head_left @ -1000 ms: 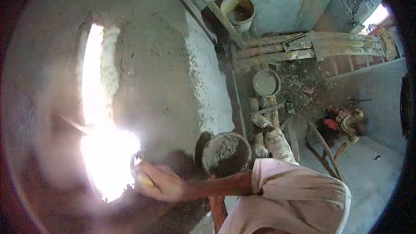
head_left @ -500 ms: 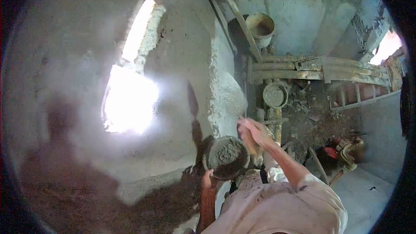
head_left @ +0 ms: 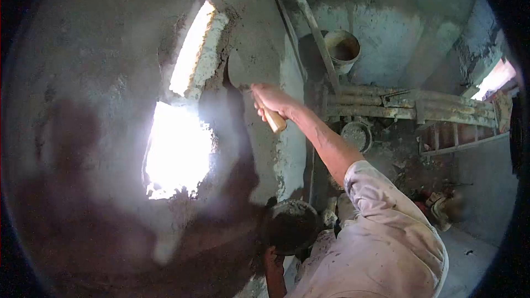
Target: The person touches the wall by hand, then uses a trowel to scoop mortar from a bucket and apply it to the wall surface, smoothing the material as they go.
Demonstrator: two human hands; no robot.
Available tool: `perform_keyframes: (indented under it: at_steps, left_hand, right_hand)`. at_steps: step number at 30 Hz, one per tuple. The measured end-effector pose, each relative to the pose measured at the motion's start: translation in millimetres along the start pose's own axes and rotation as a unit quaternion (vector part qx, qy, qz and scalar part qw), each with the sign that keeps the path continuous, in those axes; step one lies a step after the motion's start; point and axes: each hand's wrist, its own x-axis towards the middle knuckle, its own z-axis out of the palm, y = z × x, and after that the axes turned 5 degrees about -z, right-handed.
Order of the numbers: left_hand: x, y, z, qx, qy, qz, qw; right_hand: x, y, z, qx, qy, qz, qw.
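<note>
My right hand (head_left: pixel 269 99) is wrapped round the wooden handle of a trowel (head_left: pixel 275 122), raised to the wall. The trowel's blade lies against or very near the grey plastered wall (head_left: pixel 256 143), just right of a bright narrow opening (head_left: pixel 191 49). Below, my left hand (head_left: pixel 271 256) grips the rim of a round pan (head_left: pixel 291 247), its fingers partly hidden. Wet grey mortar (head_left: pixel 295 209) shows in the pan, which is in shadow.
A larger bright opening (head_left: pixel 179 154) sits below the narrow one. Bamboo poles (head_left: pixel 375 111) cross on the right, with a bucket (head_left: pixel 342 49) behind them and another round container (head_left: pixel 357 135) lower down. A leaning plank (head_left: pixel 309 19) and a ladder (head_left: pixel 464 139) stand nearby. Another person (head_left: pixel 439 209) is at lower right.
My right hand has swung up and left with the trowel, from beside the pan to the wall near the narrow opening. The pan sits slightly lower in view, still in my left hand.
</note>
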Motion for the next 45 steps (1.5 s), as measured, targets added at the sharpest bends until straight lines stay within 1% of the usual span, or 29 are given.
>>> perform_keyframes:
  at_steps: [2, 3, 4, 5, 7, 9, 10, 11, 13, 15, 16, 17, 19, 23, 24, 25, 26, 28, 30, 31, 33, 35, 37, 38, 41, 42, 43, 44, 45]
  left_hand:
    - [3, -3, 9, -0.036, -0.046, 0.023, 0.998]
    - [15, -9, 5, -0.049, -0.027, -0.012, 0.998]
    - [23, -13, 4, -0.063, -0.009, -0.045, 0.997]
    - [28, -12, 7, -0.066, -0.012, -0.048, 0.997]
    - [35, -7, 14, -0.023, -0.048, -0.017, 0.998]
    - [51, -13, 15, -0.024, -0.081, 0.001, 0.996]
    - [55, -10, 22, -0.027, -0.11, 0.019, 0.993]
    - [56, -7, 24, -0.022, -0.114, 0.027, 0.993]
    - [44, 3, 36, -0.001, -0.046, -0.014, 0.999]
    - [31, 12, 49, -0.003, -0.026, -0.015, 1.0]
    - [27, 13, 51, -0.005, -0.006, -0.026, 1.0]
    - [24, 11, 50, -0.004, -0.003, -0.021, 1.0]
    - [19, 10, 52, -0.024, 0.045, 0.009, 0.999]
    - [-29, 5, 66, -0.104, -0.001, 0.051, 0.993]
    - [-36, 5, 69, -0.101, 0.0, 0.058, 0.993]
    - [-33, 4, 67, -0.098, 0.003, 0.062, 0.993]
    - [-29, 3, 65, -0.096, 0.005, 0.067, 0.993]
    - [0, -11, 43, -0.136, 0.015, -0.003, 0.991]
    - [6, -20, 29, -0.128, 0.042, 0.006, 0.991]
    - [8, -25, 23, -0.122, 0.059, 0.017, 0.991]
    - [9, -39, 11, -0.109, 0.055, 0.03, 0.992]
    - [3, -37, 17, -0.101, 0.045, 0.043, 0.993]
    - [-10, -29, 24, -0.088, 0.06, 0.022, 0.994]
    - [-14, -27, 27, -0.081, 0.065, 0.013, 0.995]
    - [14, -34, 3, -0.047, -0.016, 0.049, 0.998]
    - [35, -44, -9, 0.06, -0.009, 0.12, 0.991]
    - [39, -43, -9, 0.115, -0.008, 0.155, 0.981]
    - [43, -42, -9, 0.168, -0.003, 0.191, 0.967]
    - [32, -33, 3, 0.142, -0.014, 0.185, 0.972]
  right_hand:
    - [-1, -8, 9, -0.061, -0.029, 0.027, 0.997]
    - [-2, -11, 9, -0.068, -0.027, 0.032, 0.997]
    - [-3, -15, 6, -0.109, -0.052, 0.053, 0.991]
    - [-4, -19, 6, -0.15, -0.077, 0.071, 0.983]
    - [-19, -29, 19, -0.194, -0.059, 0.083, 0.976]
    - [-32, -34, 27, -0.175, -0.094, 0.101, 0.975]
    - [-35, -31, 29, -0.183, -0.106, 0.095, 0.973]
    - [-40, -29, 30, -0.186, -0.108, 0.085, 0.973]
    - [-50, -25, 32, -0.207, -0.121, 0.069, 0.968]
    - [-68, -28, 33, -0.212, -0.128, 0.055, 0.967]
    - [-81, -32, 32, -0.222, -0.152, 0.067, 0.961]
    - [-94, -37, 29, -0.23, -0.176, 0.079, 0.954]
    - [-108, -41, 5, -0.248, -0.204, 0.039, 0.946]
    - [-83, -37, -38, -0.142, -0.042, 0.028, 0.989]
    - [-61, -29, -53, -0.047, -0.013, 0.069, 0.996]
    - [-42, -21, -66, 0.046, -0.012, 0.081, 0.996]
    - [-34, -18, -67, 0.071, -0.016, 0.078, 0.994]
    - [-18, -20, -64, 0.1, -0.021, 0.078, 0.992]
    - [-10, -25, -51, 0.162, -0.059, 0.058, 0.983]
    - [-3, -24, -45, 0.167, -0.056, 0.064, 0.982]
    - [12, -26, -31, 0.182, -0.081, 0.129, 0.971]
    - [18, -27, -17, 0.123, -0.077, 0.151, 0.978]
    - [14, -34, -22, 0.073, -0.115, 0.171, 0.976]
    - [8, -38, -24, 0.074, -0.109, 0.173, 0.976]
    - [-12, -53, -29, -0.062, -0.15, 0.161, 0.974]
    - [-18, -56, -32, -0.101, -0.173, 0.138, 0.97]
    - [-25, -58, -37, -0.14, -0.197, 0.117, 0.963]
    - [-27, -54, -45, -0.143, -0.206, 0.107, 0.962]
    - [-29, -56, -52, -0.142, -0.206, 0.103, 0.963]
